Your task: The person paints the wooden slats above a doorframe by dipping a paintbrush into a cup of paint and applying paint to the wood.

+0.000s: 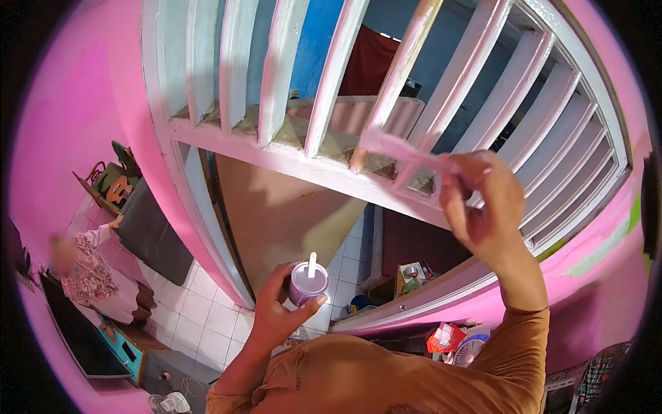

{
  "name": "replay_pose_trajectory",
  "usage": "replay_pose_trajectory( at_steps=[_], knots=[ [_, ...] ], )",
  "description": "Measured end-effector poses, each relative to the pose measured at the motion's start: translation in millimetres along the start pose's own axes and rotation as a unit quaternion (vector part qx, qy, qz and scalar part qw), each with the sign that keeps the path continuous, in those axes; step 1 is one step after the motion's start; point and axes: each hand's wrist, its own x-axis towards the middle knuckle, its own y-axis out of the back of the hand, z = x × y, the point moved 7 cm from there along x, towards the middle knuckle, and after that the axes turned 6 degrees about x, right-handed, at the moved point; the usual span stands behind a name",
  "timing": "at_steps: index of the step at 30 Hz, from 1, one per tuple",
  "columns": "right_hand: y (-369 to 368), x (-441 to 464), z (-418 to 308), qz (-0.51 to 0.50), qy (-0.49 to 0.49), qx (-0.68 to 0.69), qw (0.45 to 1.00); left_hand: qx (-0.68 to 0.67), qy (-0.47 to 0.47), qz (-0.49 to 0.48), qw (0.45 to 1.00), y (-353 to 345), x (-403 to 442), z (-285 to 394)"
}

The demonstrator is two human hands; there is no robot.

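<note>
White slats [336,79] fan across the top of the frame above a pale rail [276,163], open gaps between them; below the rail, a brown door [276,221] and tiled floor [200,324] leave clear air around a raised right hand [486,200], right of centre, its fingers pinching a blurred pale tool [396,148] that reaches left across the slats' lower ends; at lower centre, well apart from it, a left hand [276,310] grips a small cup [302,297] of pale purple liquid, a white stick [312,265] standing in it above the rim; motion smears the tool, so its shape and any contact with slat or rail cannot be told; fingers cover part of the cup's side; another person [93,279] stands far left; dark corners crop the slats' upper ends and the room's edges.
</note>
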Motion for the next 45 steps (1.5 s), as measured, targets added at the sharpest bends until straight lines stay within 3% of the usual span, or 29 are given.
replay_pose_trajectory(
  at_steps=[3, 5, 8, 14, 16, 18, 19, 22, 24, 26, 28, 30, 33, 35, 39, 42, 45],
  knots=[
    [18, 4, 3, 0.052, 0.005, -0.102, 0.993, -0.018, 0.032, -0.008, 0.999, -2, -1, -1],
    [21, 2, -5, 0.06, 0.045, -0.081, 0.994, -0.014, 0.016, -0.006, 1.0, -2, -2, -2],
    [5, -6, -19, -0.046, 0.075, -0.044, 0.995, 0.001, 0.015, 0.002, 1.0, 0, -3, -3],
    [-11, -14, -14, -0.04, 0.147, -0.076, 0.985, 0.003, 0.002, 0.002, 1.0, 1, -4, -8],
    [5, 2, -14, -0.043, 0.069, -0.131, 0.988, 0.0, 0.013, 0.002, 1.0, 2, -5, -7],
    [3, -6, -14, -0.028, 0.055, -0.123, 0.99, -0.004, 0.023, 0.003, 1.0, 2, -7, -10],
    [-4, -14, -20, -0.03, 0.111, -0.089, 0.989, -0.004, 0.023, 0.003, 1.0, 2, -7, -11],
    [-24, -25, -28, -0.096, 0.15, -0.055, 0.982, 0.003, 0.009, 0.003, 1.0, 3, -7, -12],
    [-28, -32, -25, -0.056, 0.191, -0.054, 0.979, 0.011, -0.004, 0.005, 1.0, 5, -7, -11],
    [-16, -19, -27, -0.038, 0.173, -0.084, 0.98, 0.021, 0.015, -0.006, 1.0, 5, -7, -12],
    [-3, 4, -26, -0.047, 0.059, -0.135, 0.988, 0.017, 0.014, -0.01, 1.0, 4, -7, -11],
    [-2, 5, -31, -0.038, 0.061, -0.142, 0.987, 0.011, 0.011, -0.012, 1.0, 4, -5, -11],
    [-28, 2, -43, -0.132, 0.119, -0.078, 0.981, -0.005, 0.004, -0.016, 1.0, 5, -3, -11],
    [-35, -4, -31, -0.099, 0.155, -0.093, 0.979, 0.018, -0.015, -0.012, 1.0, 5, -3, -10],
    [-17, 29, -35, -0.067, 0.019, -0.148, 0.987, 0.014, -0.016, -0.031, 0.999, 5, -2, -15],
    [-18, 41, -44, -0.06, 0.03, -0.133, 0.989, 0.02, -0.017, -0.026, 0.999, 5, 0, -22],
    [-38, 45, -49, -0.166, 0.063, -0.12, 0.977, 0.017, -0.035, -0.024, 0.999, 4, 1, -27]
  ],
)
